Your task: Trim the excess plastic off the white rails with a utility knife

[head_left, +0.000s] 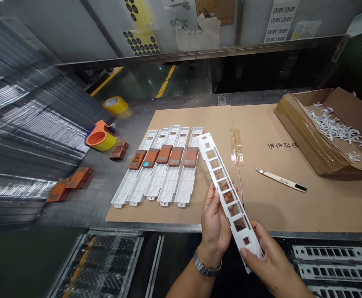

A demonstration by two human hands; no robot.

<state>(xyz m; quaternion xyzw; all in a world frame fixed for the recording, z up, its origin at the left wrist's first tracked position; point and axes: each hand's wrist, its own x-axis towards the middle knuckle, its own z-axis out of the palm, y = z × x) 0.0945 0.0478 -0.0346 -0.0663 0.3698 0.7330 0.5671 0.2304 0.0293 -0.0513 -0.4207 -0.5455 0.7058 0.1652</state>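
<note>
Head view: both hands are closed on a long white strip (227,191) with a row of square windows, held slantwise above the front edge of the bench (112,186). The left hand (214,221), a watch (206,268) on its wrist, grips the strip's middle from the side. The right hand (269,258) pinches its lower end. The strip's upper end hangs over the cardboard sheet (261,207), just beside a row of five white parts (159,174) laid side by side, each with a brown block (164,154) across it. More brown blocks (71,184) lie on the bare bench to the left, near an orange tape dispenser (99,136) and a yellow tape roll (115,104). A knife (281,180) lies on the cardboard to the right, well apart from the hands. Beyond it is an open box (305,145) of white scraps. Similar strips (333,253) lie below the bench at lower right.
</note>
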